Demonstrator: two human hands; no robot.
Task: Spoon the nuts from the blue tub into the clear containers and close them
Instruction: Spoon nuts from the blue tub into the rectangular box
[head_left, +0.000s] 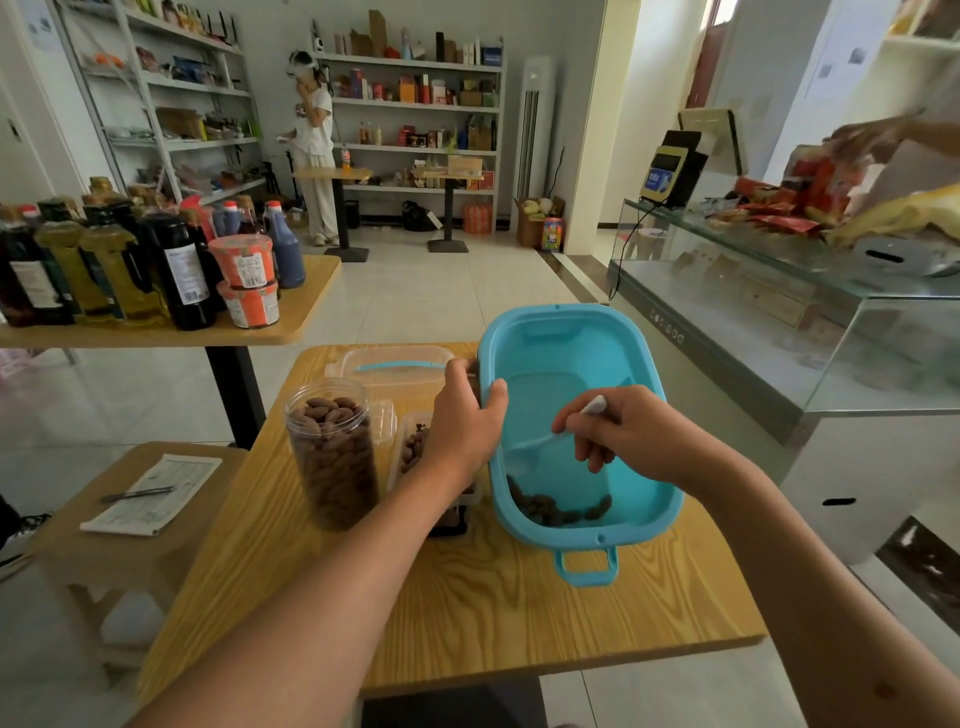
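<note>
One wooden table (519, 613), carrying all items. One blue tub (561, 358) at its right edge, tilted, a few nuts (558, 509) pooled in the near corner. One round jar (332, 452) toward the left edge, full of nuts, uncapped. One rectangular container (410, 447) between jar and tub, partly filled. Left hand (465, 421) grips the tub's left rim. Right hand (618, 431) pinches a white spoon (540, 447) inside the tub.
</note>
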